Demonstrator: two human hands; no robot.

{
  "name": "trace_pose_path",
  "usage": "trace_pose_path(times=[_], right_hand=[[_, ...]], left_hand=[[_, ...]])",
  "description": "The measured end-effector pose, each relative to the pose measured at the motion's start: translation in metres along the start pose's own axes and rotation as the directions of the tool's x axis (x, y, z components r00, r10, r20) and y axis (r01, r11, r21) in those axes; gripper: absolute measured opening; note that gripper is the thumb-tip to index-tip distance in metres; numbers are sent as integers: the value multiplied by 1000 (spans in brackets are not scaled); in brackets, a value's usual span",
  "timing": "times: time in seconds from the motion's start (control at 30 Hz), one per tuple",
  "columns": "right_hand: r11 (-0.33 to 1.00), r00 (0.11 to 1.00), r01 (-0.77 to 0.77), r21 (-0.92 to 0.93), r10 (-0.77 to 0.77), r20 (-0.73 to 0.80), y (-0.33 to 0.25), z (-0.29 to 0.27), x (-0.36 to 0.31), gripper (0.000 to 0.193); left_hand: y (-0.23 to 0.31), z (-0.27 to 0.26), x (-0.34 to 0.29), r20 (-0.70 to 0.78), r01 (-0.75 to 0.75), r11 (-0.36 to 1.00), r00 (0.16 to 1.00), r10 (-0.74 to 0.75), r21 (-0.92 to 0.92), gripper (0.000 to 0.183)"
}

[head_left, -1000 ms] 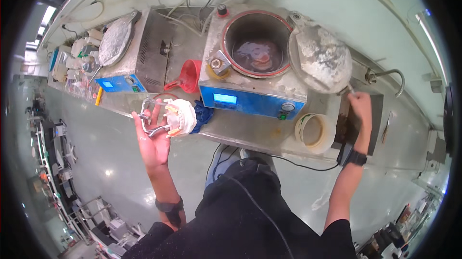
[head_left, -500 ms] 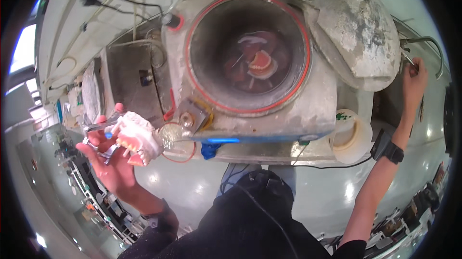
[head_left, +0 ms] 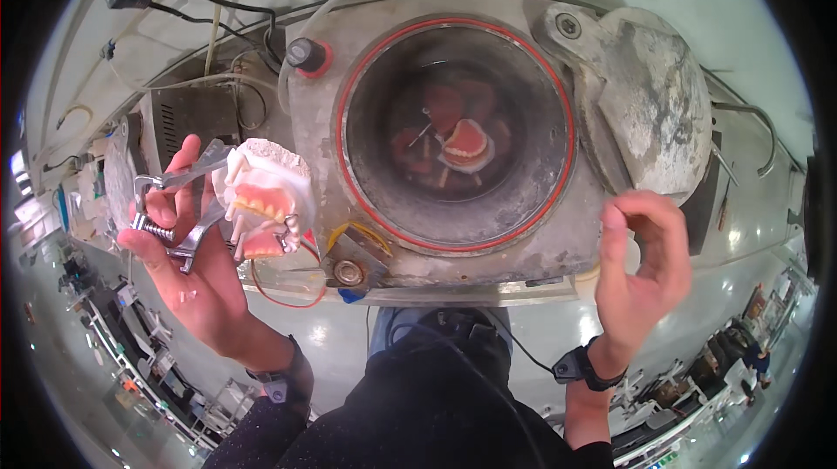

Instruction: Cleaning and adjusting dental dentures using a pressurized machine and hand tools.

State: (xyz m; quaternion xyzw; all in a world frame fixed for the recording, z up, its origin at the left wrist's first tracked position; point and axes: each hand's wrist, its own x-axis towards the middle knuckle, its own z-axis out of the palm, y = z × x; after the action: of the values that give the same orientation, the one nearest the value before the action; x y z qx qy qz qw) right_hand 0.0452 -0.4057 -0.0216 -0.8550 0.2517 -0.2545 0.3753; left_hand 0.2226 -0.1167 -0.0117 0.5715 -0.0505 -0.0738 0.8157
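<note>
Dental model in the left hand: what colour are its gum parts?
Pink; the gum parts show best in the head view.

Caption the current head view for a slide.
Left hand holding a metal articulator with a dental model beside an open round chamber, right hand curled near its lid.

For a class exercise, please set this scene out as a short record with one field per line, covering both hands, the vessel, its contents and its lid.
Left hand: the left hand holds a sprung metal frame carrying a dental model
Right hand: the right hand is curled near the lid, nothing visible in it
Vessel: round metal pot, open, with a red ring at its rim
Contents: another dental model, pink and pale, lying inside
Lid: round, stained lid, right of the opening
</note>
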Motion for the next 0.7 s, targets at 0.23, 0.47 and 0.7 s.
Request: trace_pose_path(times=[0.23,0.47,0.7], right_hand=[[991,954,-125,-40,131,270,-14,37,27,14],[855,664,381,-351,11,748,17,124,39,30],[686,464,456,-567,360,809,30,198,45,27]], left_hand=[[-7,-23,-12,-195,-131,960,964,182,248,45],[-6,-37,-18,7,-52,975,999,52,218,42],[3,-19,-14,150,-128,931,985,81,341,47]])
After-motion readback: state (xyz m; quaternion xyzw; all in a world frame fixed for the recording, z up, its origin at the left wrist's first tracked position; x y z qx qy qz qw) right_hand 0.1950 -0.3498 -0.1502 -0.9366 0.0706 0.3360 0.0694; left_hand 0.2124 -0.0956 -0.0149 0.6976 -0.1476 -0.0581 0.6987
